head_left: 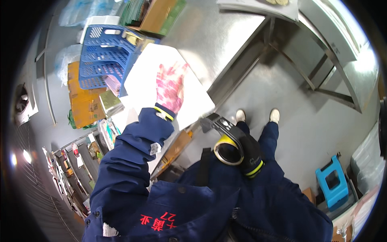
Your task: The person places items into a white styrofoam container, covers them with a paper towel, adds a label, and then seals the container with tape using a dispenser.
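Note:
My left hand [170,88], in a mottled pink-and-white glove, lies with its fingers stretched out on a white board [193,99]. It is open, and I see nothing held in it. The board rests on a metal table [201,44]. Just left of the hand stands a blue perforated plastic basket [102,58]. My right hand does not show. In front of my waist is a black curved device [246,141] with a yellow-edged ring [229,150] that looks like a tape roll; what holds it is hidden.
An open brown cardboard box [159,16] stands beyond the basket. A flattened cardboard piece [82,97] is at the left. Another metal table [346,76] stands far right, and a light-blue plastic stool [332,183] sits at the lower right. Shelves of goods [72,169] are lower left.

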A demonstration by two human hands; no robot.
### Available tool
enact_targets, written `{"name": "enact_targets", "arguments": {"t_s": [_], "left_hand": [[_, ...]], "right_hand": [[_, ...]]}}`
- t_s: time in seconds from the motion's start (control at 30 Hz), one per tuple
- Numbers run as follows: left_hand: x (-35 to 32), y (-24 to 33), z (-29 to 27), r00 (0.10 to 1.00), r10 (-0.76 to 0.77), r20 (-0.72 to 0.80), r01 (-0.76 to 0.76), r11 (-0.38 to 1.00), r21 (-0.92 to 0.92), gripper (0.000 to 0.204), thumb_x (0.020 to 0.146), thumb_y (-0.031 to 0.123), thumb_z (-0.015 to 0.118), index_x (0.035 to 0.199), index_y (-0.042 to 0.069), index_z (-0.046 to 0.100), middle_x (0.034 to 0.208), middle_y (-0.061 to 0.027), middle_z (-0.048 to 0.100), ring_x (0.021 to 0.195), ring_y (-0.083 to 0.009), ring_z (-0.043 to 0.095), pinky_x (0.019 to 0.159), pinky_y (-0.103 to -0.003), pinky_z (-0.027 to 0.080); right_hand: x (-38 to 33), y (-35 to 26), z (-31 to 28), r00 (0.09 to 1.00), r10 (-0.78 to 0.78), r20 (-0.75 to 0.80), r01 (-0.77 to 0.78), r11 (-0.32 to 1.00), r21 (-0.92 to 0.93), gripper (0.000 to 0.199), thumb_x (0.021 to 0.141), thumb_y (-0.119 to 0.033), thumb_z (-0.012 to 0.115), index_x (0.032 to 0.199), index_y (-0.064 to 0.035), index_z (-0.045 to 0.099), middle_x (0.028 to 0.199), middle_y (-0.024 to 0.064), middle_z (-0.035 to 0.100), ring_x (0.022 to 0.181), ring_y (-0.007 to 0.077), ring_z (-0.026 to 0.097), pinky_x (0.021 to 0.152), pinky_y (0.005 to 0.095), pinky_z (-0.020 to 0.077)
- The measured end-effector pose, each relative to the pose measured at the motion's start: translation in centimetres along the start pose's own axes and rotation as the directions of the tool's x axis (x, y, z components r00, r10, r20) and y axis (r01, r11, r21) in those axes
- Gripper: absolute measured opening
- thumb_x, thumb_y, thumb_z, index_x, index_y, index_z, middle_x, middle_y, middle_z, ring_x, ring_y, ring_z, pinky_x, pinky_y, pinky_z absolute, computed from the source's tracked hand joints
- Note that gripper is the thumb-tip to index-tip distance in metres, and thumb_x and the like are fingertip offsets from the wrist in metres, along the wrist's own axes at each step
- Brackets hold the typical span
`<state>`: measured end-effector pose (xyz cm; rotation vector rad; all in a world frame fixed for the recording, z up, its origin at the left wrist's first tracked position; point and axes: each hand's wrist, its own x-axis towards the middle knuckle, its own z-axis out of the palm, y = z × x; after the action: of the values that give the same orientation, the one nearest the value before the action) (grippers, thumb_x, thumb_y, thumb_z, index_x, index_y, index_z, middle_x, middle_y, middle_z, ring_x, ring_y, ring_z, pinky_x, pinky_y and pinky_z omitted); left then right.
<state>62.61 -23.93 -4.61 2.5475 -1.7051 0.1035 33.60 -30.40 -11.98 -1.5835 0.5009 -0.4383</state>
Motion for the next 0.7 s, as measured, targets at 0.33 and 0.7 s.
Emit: {"name": "enact_targets", "arguments": {"t_s": [0.33, 0.7], "left_hand": [[6.0, -14.2, 1.0, 0.992, 0.058, -0.11, -0.061, 0.998, -0.021, 0.012, 0.081, 0.004, 0.05, 0.087, 0.009, 0.059, 0.073, -0.0044, 0.066, 0.086, -0.0247, 0.061, 0.107, -0.043, 0.024], [-5.7, -16.8, -1.0, 0.488, -0.872, 0.037, 0.85, 0.484, 0.209, 0.058, 0.093, 0.05, 0.027, 0.12, 0.004, 0.051, 0.109, -0.0236, 0.058, 0.105, -0.0379, 0.053, 0.091, -0.042, 0.04]], "right_hand": [[-0.8, -2.5, -1.0, 1.0, -0.004, -0.015, 0.004, 1.0, -0.031, 0.031, 0.079, -0.008, 0.063, 0.11, -0.0015, 0.057, 0.098, 0.0153, 0.062, 0.088, 0.0262, 0.063, 0.075, 0.0317, 0.0507], [1.5, -1.7, -2.6, 0.996, -0.07, -0.055, 0.071, 0.997, 0.026, 0.035, 0.082, -0.008, 0.06, 0.115, -0.0006, 0.053, 0.102, 0.0136, 0.062, 0.092, 0.0216, 0.061, 0.079, 0.0304, 0.0492]]}}
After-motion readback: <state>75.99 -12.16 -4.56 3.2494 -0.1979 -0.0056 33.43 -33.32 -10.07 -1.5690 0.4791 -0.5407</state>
